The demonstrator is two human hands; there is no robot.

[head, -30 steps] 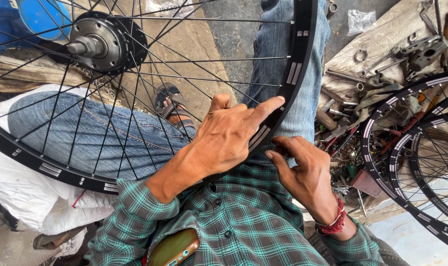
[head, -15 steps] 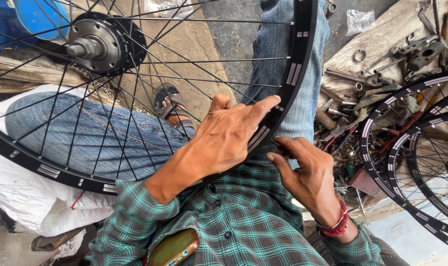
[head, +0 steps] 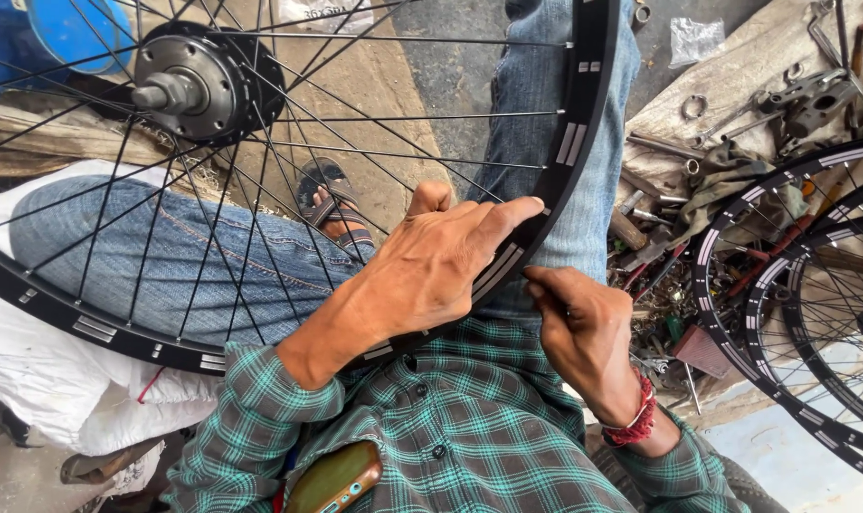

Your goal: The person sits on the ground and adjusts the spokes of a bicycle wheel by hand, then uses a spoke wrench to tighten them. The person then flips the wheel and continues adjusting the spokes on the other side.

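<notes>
- The black bicycle wheel (head: 583, 123) lies across the person's lap, its hub (head: 189, 85) up and to the left of the hands.
- The left hand (head: 431, 266) rests on the wheel's rim, fingers pressed together and curled over its edge.
- The right hand (head: 583, 332) sits just below the rim, fingertips pinched against its underside; what they pinch cannot be told.
- More wheels (head: 792, 285) lean to the right of the rim.
</notes>
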